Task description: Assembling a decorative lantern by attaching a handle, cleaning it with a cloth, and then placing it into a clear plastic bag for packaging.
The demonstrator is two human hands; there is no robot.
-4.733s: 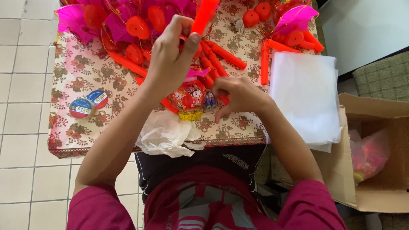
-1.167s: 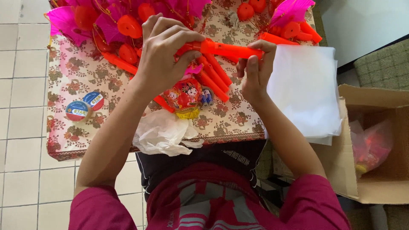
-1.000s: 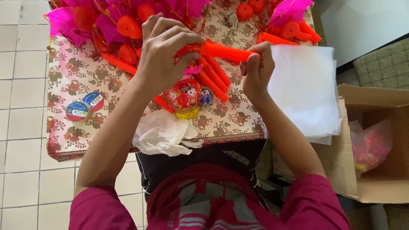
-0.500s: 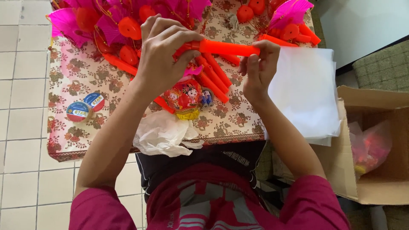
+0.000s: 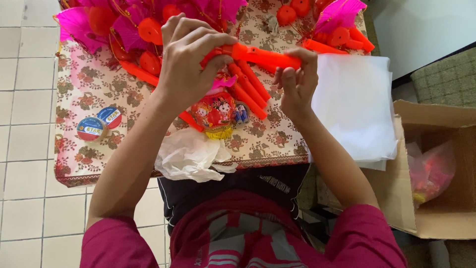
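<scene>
Floral-cloth table [image 5: 99, 84]: both hands, left hand [image 5: 191, 59] and right hand [image 5: 296, 82], grip one orange stick [image 5: 265, 56]; many sticks [image 5: 248, 89] lie loose mid-table.

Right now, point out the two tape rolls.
In the head view, the two tape rolls lie on the floral tablecloth, left of the left forearm, near the table's front-left corner.

pink fans [image 5: 94, 22] cut off at top edge, cardboard box [image 5: 441, 164] cropped right
</scene>
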